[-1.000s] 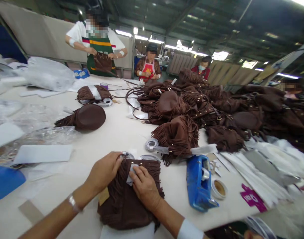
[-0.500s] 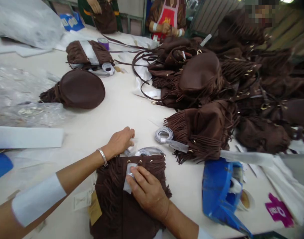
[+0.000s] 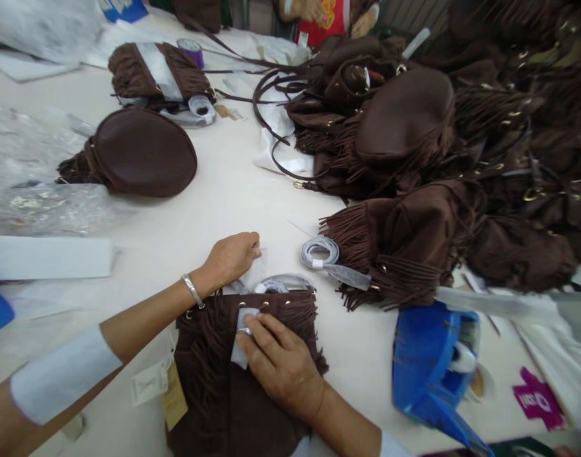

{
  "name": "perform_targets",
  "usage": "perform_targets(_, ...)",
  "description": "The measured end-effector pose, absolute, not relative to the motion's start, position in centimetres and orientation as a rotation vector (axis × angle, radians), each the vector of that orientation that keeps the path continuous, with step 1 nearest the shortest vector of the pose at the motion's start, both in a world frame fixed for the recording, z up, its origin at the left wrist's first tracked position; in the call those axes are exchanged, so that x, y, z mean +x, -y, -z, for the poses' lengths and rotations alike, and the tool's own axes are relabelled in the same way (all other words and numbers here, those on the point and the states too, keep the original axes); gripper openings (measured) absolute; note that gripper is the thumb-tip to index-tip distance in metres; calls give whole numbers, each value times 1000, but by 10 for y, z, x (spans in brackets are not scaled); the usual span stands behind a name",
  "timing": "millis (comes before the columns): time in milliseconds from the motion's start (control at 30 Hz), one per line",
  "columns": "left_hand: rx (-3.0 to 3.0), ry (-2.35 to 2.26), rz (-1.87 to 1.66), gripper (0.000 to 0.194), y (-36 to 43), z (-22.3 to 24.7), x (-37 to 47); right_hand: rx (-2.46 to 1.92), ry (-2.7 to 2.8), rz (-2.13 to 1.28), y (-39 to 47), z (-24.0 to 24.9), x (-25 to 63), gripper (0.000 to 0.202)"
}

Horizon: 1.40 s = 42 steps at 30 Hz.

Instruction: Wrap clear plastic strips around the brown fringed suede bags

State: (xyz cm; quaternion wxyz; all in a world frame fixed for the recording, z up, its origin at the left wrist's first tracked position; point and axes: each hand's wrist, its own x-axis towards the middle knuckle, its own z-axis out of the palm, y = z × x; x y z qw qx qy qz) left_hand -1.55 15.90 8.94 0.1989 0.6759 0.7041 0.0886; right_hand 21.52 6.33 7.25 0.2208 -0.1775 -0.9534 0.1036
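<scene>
A dark brown fringed bag lies in front of me, with gold eyelets along its top edge and paper tags at its left side. My right hand rests on the bag, its fingertips closed on a small white wrapped piece below the eyelets. Just beyond the top edge, my left hand is closed, pinching a clear plastic strip. Part of that strip is hidden by the fingers. A plastic-wrapped coiled strap shows at the bag's opening.
Fringed brown bags are heaped at right. A wrapped strap roll and a blue tape dispenser lie nearer. At left are a round-based bag, a banded bag and clear plastic bags. A person in a red apron stands opposite.
The view has tilted down and shifted slightly. More of the clear strip shows at my left hand, which sits a little farther from the bag. My right hand keeps its place on the wrapped piece.
</scene>
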Motion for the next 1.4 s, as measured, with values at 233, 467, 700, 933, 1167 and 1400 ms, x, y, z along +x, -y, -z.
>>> perform_targets(233,1780,-1935,-464,10,-151,-101,-12,-556,2636,-486,-63,-78,213,41)
perform_targets(467,1748,-1910,-662,5,-126,-127,-8,-587,2625,-532,-53,-83,217,43)
perform_targets(700,1702,-1921,-873,7,-135,-132,-12,-548,2604,-424,-49,-78,219,34)
perform_targets(933,1645,-1908,-1011,8,-134,-151,-15,-551,2577,-466,-50,-78,220,33)
perform_targets(1167,1631,-1803,-1013,8,-86,-183,18,-571,2570,-491,-49,-78,221,31)
perform_targets(1400,1600,-1830,-885,10,20,-147,50,-550,2505,-558,-49,-77,222,28)
